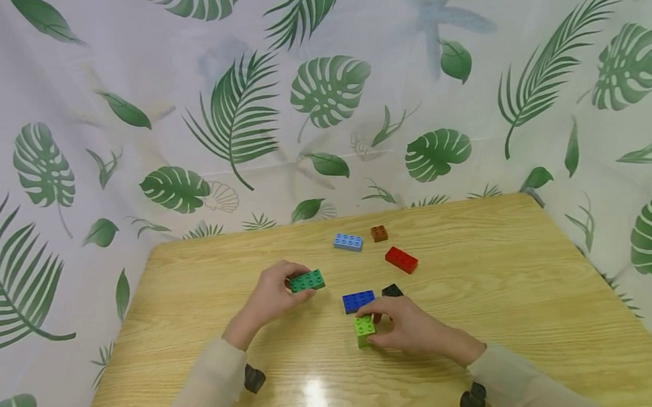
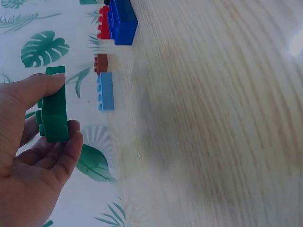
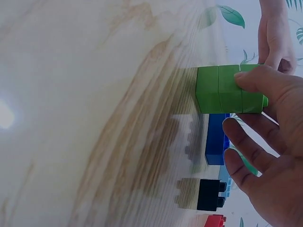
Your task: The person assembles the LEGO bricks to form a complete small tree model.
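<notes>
1. My left hand (image 1: 273, 294) pinches a dark-green rectangular plastic brick (image 1: 307, 281) above the desk (image 1: 478, 242); slackening could drop it.
2. My right hand (image 1: 409, 328) pinches a lime-green plastic block stack (image 1: 364, 332); forward drift might bump the rectangular blue plastic brick (image 1: 358, 301) beyond.

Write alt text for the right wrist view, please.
The right hand holds three stacked lime bricks, seen sideways at a wooden table. Nearby are a blue brick, black brick and cut-off red brick; the left hand shows behind.
</notes>
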`<state>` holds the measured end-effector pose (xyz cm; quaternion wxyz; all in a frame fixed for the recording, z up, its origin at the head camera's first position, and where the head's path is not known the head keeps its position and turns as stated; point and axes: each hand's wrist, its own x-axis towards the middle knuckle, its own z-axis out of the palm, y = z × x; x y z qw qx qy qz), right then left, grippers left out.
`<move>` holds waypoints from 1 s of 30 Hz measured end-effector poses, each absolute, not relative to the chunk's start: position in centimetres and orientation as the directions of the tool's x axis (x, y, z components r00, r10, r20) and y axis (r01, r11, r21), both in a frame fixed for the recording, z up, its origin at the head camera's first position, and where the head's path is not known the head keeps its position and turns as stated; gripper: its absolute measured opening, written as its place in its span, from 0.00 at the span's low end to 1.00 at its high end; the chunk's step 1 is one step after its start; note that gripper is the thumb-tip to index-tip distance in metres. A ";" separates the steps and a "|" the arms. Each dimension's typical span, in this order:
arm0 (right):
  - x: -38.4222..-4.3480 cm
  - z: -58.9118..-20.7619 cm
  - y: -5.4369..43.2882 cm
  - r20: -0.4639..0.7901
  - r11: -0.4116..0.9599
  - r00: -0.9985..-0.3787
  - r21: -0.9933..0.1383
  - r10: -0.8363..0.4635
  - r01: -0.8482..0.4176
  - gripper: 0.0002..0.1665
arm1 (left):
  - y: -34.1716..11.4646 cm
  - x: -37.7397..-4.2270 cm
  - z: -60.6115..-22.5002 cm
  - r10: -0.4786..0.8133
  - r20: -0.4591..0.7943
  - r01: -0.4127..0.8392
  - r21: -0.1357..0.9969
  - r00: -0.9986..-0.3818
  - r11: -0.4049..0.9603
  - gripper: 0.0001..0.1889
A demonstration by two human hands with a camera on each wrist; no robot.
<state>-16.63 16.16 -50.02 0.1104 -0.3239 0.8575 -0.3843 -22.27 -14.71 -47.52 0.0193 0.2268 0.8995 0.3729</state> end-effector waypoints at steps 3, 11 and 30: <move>-16.7 -50.1 16.3 0.081 0.484 -0.760 -0.726 -0.645 -0.488 0.24 | -14.1 -21.6 -47.5 0.460 0.146 0.425 0.684 -0.876 0.593 0.20; -16.8 -50.2 16.3 0.078 0.500 -0.767 -0.716 -0.638 -0.488 0.23 | -12.6 -20.0 -47.4 0.547 0.154 0.486 0.687 -0.823 0.539 0.20; -16.8 -50.5 16.4 0.075 0.500 -0.765 -0.715 -0.639 -0.488 0.24 | -10.6 -17.6 -47.4 0.628 0.118 0.514 0.697 -0.770 0.500 0.19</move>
